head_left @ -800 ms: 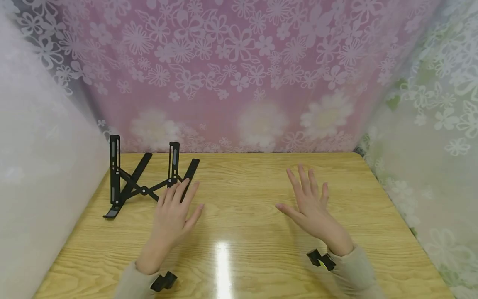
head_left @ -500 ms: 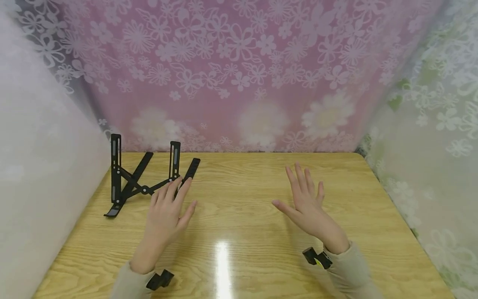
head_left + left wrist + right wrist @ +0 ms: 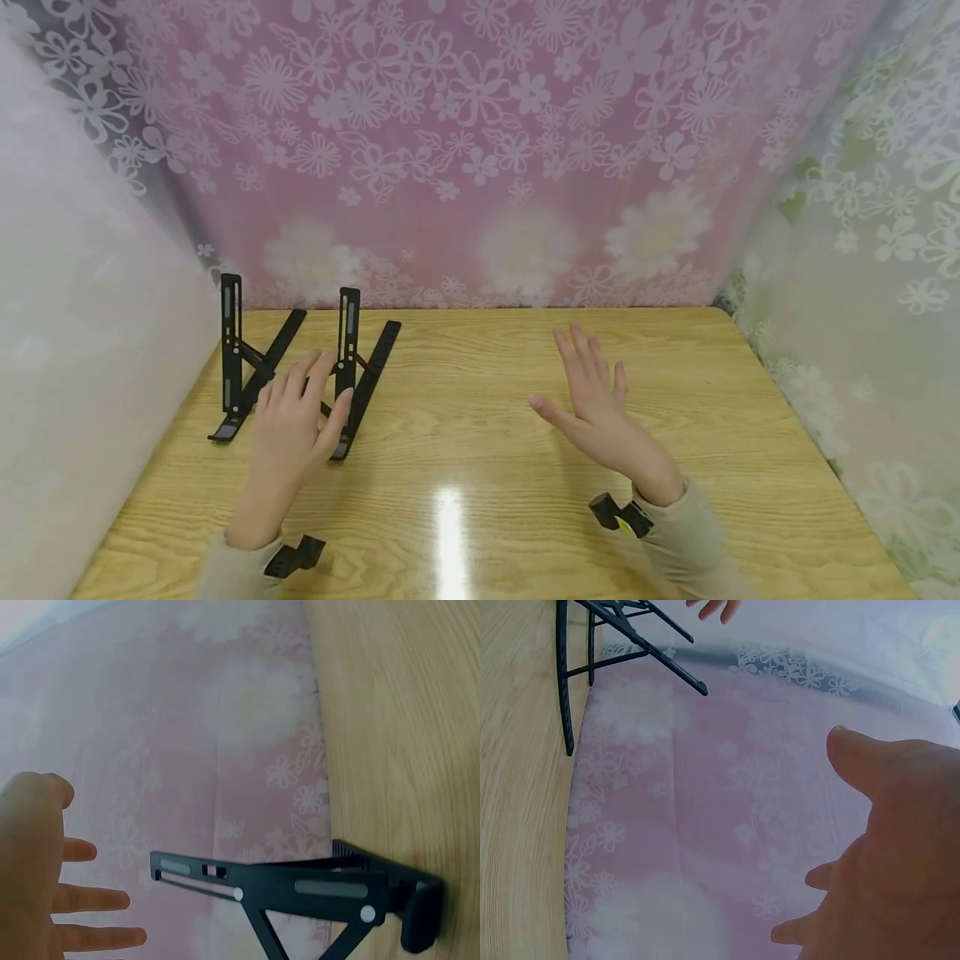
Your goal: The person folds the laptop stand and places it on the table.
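Note:
A black folding laptop stand point(image 3: 231, 367) stands unfolded at the left of the table, its two uprights raised and its feet on the wood. My left hand point(image 3: 288, 425), fingers extended and spread, hovers in front of the stand and hides its middle crossbars in the head view. The left wrist view shows the stand's upright arm point(image 3: 315, 889) apart from the fingers point(image 3: 94, 898). Over the right half of the table my right hand point(image 3: 600, 417) is held up with its fingers spread, holding nothing. From the right wrist, the stand point(image 3: 641, 645) appears far off at the top.
The wooden table point(image 3: 480, 400) reaches back to a pink floral curtain point(image 3: 480, 167). Pale sheets hang along the left side point(image 3: 82, 292) and the right side point(image 3: 862, 333). A small black camera sits on each wrist.
My left hand has moved left across the front of the stand, uncovering its right leg. The right hand has shifted a little to the left. The stand has stayed in place.

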`<state>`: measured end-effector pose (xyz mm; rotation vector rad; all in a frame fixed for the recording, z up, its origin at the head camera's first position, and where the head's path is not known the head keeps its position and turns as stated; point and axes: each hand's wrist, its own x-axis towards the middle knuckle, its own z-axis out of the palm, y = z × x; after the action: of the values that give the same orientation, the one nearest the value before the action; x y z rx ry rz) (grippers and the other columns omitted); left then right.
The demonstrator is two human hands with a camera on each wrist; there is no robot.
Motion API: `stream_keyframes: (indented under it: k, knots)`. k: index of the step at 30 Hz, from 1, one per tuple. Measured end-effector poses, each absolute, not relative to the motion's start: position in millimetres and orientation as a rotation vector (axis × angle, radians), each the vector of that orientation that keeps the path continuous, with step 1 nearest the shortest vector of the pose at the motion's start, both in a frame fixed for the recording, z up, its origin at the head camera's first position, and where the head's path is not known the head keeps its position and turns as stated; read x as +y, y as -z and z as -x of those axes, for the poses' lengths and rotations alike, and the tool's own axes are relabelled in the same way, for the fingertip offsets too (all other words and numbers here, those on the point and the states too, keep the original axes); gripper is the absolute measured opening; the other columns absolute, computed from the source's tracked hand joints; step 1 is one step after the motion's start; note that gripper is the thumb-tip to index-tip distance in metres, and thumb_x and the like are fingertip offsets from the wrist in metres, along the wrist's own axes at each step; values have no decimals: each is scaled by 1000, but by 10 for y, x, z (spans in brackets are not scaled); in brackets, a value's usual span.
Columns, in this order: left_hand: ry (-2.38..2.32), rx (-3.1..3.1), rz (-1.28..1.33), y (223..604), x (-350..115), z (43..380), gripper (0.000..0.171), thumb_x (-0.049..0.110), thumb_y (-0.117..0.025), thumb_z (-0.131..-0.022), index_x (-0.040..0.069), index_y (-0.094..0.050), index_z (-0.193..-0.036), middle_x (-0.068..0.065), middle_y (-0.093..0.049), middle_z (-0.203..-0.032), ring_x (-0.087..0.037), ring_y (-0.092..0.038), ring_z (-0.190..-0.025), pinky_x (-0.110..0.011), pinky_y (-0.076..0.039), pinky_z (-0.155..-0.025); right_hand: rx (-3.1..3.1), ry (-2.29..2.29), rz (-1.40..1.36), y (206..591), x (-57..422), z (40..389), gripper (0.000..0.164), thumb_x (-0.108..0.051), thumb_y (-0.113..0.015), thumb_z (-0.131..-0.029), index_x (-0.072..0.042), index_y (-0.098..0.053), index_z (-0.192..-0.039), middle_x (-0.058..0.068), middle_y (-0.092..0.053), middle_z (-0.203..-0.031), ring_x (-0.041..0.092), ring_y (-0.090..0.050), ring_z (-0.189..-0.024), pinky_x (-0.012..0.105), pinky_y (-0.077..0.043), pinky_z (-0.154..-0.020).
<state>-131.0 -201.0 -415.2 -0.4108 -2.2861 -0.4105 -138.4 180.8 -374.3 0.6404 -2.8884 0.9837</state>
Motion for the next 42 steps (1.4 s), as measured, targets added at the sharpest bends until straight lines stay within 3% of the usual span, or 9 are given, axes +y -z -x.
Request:
stream_keyframes:
  k: [20, 27, 34, 42]
  knots:
    - [449, -2222, 273, 4136, -2459, 1290, 63, 53, -37, -103, 5, -56, -138, -23, -58, -129, -49, -54, -111, -66, -42, -87, -2865, -1188, -773, 3654, 1469, 1420, 86, -51, -49, -101, -27, 10, -158, -2, 15, -164, 23, 20, -148, 65, 15, -110]
    - [467, -2261, 208, 4227, -2683, 1273, 56, 46, -43, -102, 3, -55, -137, -26, -56, -130, -52, -53, -109, -67, -40, -80, -2863, -1263, -818, 3680, 1311, 1458, 86, -52, -46, -102, -25, 14, -157, -3, 16, -164, 22, 18, -149, 64, 13, -112]
    - [455, -2272, 135, 4283, -2868, 1272, 53, 40, -48, -101, 1, -55, -137, -27, -57, -128, -53, -52, -112, -68, -40, -88, -2857, -1353, -842, 3727, 1191, 1503, 86, -53, -46, -102, -25, 14, -158, -3, 14, -164, 23, 14, -150, 63, 11, -113]
    - [467, -2331, 81, 4398, -3008, 1305, 48, 29, -55, -98, 1, -54, -137, -28, -56, -129, -54, -51, -111, -68, -39, -84, -2878, -1431, -839, 3785, 1050, 1557, 88, -56, -45, -101, -25, 14, -157, -4, 15, -164, 22, 14, -150, 62, 10, -114]
